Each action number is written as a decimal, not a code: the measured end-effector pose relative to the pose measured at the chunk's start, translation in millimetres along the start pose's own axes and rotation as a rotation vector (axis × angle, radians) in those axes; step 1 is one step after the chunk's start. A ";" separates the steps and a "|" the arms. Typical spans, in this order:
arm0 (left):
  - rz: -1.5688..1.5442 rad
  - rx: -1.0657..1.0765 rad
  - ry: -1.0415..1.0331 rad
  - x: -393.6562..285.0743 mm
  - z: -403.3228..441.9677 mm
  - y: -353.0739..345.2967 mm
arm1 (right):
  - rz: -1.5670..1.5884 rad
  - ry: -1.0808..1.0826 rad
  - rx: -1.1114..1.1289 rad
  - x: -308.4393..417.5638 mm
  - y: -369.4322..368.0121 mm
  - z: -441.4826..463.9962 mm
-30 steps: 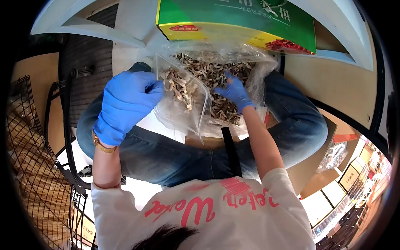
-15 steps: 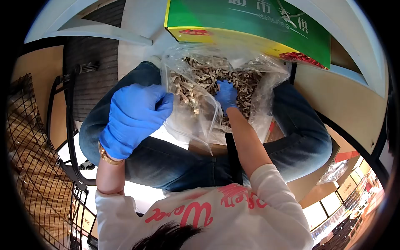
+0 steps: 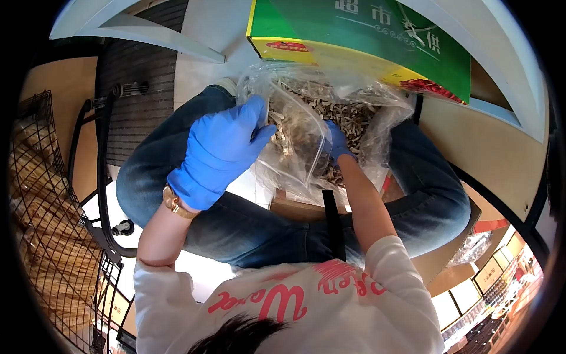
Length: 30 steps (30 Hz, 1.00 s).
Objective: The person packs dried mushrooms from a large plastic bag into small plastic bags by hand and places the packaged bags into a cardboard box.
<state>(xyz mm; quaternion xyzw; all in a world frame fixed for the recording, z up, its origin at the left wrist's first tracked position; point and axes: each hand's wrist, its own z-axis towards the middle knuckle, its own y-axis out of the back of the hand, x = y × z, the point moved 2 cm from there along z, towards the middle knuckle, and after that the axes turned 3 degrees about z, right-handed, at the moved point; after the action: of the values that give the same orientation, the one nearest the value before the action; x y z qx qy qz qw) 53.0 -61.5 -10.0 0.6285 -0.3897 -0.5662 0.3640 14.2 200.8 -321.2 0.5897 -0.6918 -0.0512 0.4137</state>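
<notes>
My left hand (image 3: 224,147), in a blue glove, is closed on the upper left edge of a clear zip bag (image 3: 299,172). Some dried brown-grey pieces show through that bag's plastic. My right hand (image 3: 338,143), also gloved in blue, is down among a heap of dried pieces (image 3: 361,127), probably dried mushrooms. The zip bag's edge overlaps it and its fingers are hidden. A large clear plastic bag (image 3: 394,107) surrounds the heap, between my legs.
A green and yellow box (image 3: 359,38) stands just beyond the bags. Black wire mesh (image 3: 50,236) and a black metal frame (image 3: 101,177) are on the left. White curved table legs (image 3: 159,42) arch overhead, and a cardboard box (image 3: 436,253) sits at the right.
My left hand has moved right and away from me, bringing the zip bag's edge over the heap. My right hand has shifted slightly right and is now partly covered by the plastic.
</notes>
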 end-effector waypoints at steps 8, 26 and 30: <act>-0.072 -0.072 -0.062 -7.6 5.6 0.0 | 0.692 -0.170 -0.142 33.8 39.6 -34.1; 0.021 0.148 -0.182 -22.0 -9.1 -38.6 | 1.042 0.513 -0.597 173.4 163.1 -226.1; -0.058 0.169 -0.201 -25.3 -8.8 -43.9 | 1.072 0.476 -0.505 193.3 143.8 -204.3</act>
<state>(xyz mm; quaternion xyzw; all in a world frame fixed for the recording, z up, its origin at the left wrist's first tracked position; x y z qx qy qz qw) 63.9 -19.6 -37.9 0.6082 -0.4522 -0.6016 0.2524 39.5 163.0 -8.6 0.0415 -0.7464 0.1338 0.6506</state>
